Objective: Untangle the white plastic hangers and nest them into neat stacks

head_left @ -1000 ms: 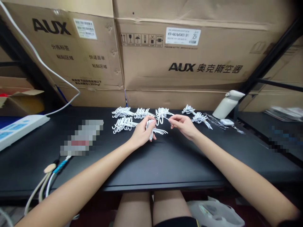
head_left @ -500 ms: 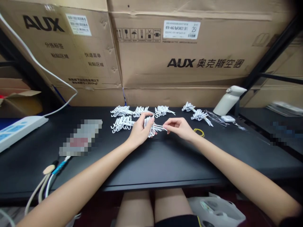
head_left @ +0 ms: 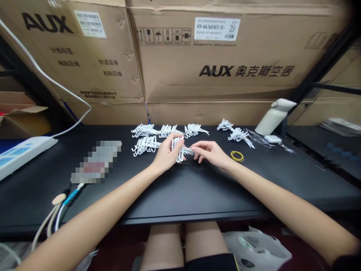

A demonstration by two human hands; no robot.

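Note:
My left hand [head_left: 167, 153] is closed round a bundle of white wire hooks [head_left: 178, 149], bent ends toward me and straight ends pointing right. With thumb and finger, my right hand [head_left: 210, 153] pinches the straight tips of that bundle; its other fingers curl below. Behind my hands lie more piles of white hooks: one at the back left [head_left: 144, 130], a middle pile [head_left: 168, 130] and a pile to its right [head_left: 194, 130]. A nearer pile [head_left: 145, 145] sits left of my left hand. Two small bundles [head_left: 239, 136] rest farther right. Yellow rubber bands [head_left: 237, 156] lie beside my right wrist.
Large cardboard boxes [head_left: 220, 90] stand along the back of the black table [head_left: 186, 195]. A white bottle [head_left: 275, 117], glasses [head_left: 258, 138] and a small white case [head_left: 272, 139] are at right. On the left lie a power strip [head_left: 25, 154], a blurred-out device [head_left: 97, 162] and cables.
My right hand has moved left and down from the back pile, carrying a hook to the bundle in my left hand. The left hand keeps its hold. The view has shifted slightly.

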